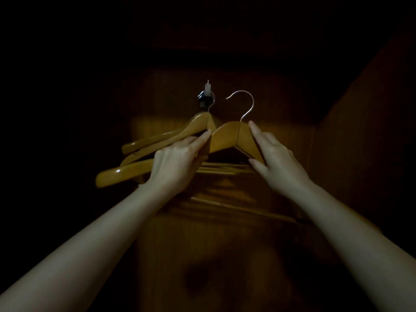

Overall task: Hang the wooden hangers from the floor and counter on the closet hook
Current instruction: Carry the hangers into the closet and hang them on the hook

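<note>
1. Hung hangers (162, 136), wooden, left of centre. At least two, overlapping, their arms sloping to the lower left. Their wire tops are looped on the closet hook.
2. Closet hook (206, 96), a small fitting on the back panel, upper centre, just above the hung hangers.
3. Left hand (177, 163), centre left. Wrapped round the left arm of the held hanger, forefinger stretched up along the wood, thumb beneath.
4. Held hanger (227, 138), wooden, centre. Raised between both hands just to the right of the closet hook, its wire hook (246, 102) free and on nothing.
5. Right hand (276, 158), centre right. Clasps the hanger's right arm, fingers straight along the top, thumb beneath.
6. Closet side wall (360, 143), dark wood, right edge.
</note>
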